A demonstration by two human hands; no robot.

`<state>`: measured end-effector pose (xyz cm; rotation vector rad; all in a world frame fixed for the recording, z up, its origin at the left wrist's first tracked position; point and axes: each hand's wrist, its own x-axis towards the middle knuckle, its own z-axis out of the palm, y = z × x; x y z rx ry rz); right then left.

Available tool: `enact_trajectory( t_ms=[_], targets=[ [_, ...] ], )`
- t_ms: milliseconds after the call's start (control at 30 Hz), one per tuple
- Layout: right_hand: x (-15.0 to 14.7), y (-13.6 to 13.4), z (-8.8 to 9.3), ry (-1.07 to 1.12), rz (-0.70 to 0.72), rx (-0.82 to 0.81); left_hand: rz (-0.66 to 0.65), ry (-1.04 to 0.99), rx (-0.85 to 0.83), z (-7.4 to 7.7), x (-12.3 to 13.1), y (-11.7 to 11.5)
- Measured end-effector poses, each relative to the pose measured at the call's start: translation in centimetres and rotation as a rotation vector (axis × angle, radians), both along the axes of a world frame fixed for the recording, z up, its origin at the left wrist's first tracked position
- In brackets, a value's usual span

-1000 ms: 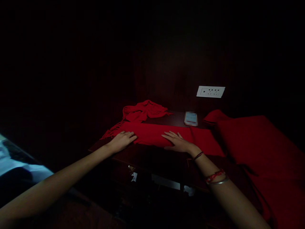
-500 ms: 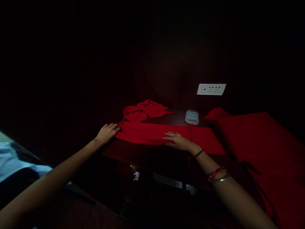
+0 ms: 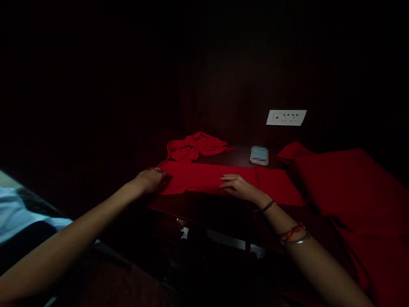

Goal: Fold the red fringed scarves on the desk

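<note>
Head view. Surface: dark brown tabletop (image 3: pixel 237 158), glossy at the back, set against a dim wall (image 3: pixel 230 94) bearing one white socket plate (image 3: pixel 286 117). Item: red fringed cloth (image 3: pixel 204 175), laid flat along the table, long axis left to right, fringe at the left end, far end tilting slightly nearer. Left hand (image 3: pixel 152 180): at the fringed end, fingers curled; whether it grips, cannot tell. Right hand (image 3: pixel 240 188): palm down mid-cloth, fingers extended. Adjacent: crumpled red cloth (image 3: pixel 183 150) behind; larger red cloth (image 3: pixel 354 183), right.
</note>
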<state>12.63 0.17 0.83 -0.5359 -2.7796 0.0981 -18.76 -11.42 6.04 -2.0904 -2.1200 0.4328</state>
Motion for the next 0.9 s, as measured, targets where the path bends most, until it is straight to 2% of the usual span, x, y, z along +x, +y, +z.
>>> enact_trajectory(
  t_ms=[67, 167, 233, 300, 400, 500, 633, 700, 800, 867, 900],
  targets=[
    [-0.1, -0.1, 0.0, 0.050, 0.047, 0.018, -0.065, 0.066, 0.019, -0.7, 0.8, 0.9],
    [0.0, -0.3, -0.1, 0.073, 0.101, -0.004, -0.166, 0.131, -0.014, -1.7, 0.2, 2.2],
    [-0.1, -0.4, 0.0, 0.102, 0.063, -0.021, -0.191, 0.161, -0.010, -1.9, -0.8, 2.6],
    [-0.1, -0.5, 0.2, 0.188, -0.050, -0.041, -0.175, 0.160, 0.051, -1.7, -1.8, 2.7],
    [-0.3, -0.5, 0.6, 0.316, -0.188, -0.081, -0.205, 0.059, 0.082, -1.1, -2.3, 2.2],
    [-0.3, -0.4, 0.5, 0.332, -0.193, -0.086, -0.285, 0.011, 0.024, -1.3, -1.7, 1.7],
    [-0.3, -0.1, -0.1, 0.299, -0.147, -0.057, -0.215, 0.123, 0.068, -1.8, -1.0, 1.8],
    [-0.4, 0.0, -0.1, 0.297, -0.141, -0.035, -0.175, 0.178, 0.110, -0.9, -0.8, 2.2],
    [-0.3, -0.1, 0.2, 0.395, -0.200, 0.040, -0.134, 0.220, 0.267, 2.4, -0.5, 2.4],
    [-0.1, -0.3, 0.5, 0.501, -0.252, 0.094, -0.156, 0.234, 0.412, 4.4, -0.2, 1.5],
    [0.0, -0.4, 0.5, 0.529, -0.251, 0.109, -0.190, 0.239, 0.456, 4.9, -0.1, 0.8]
  ],
)
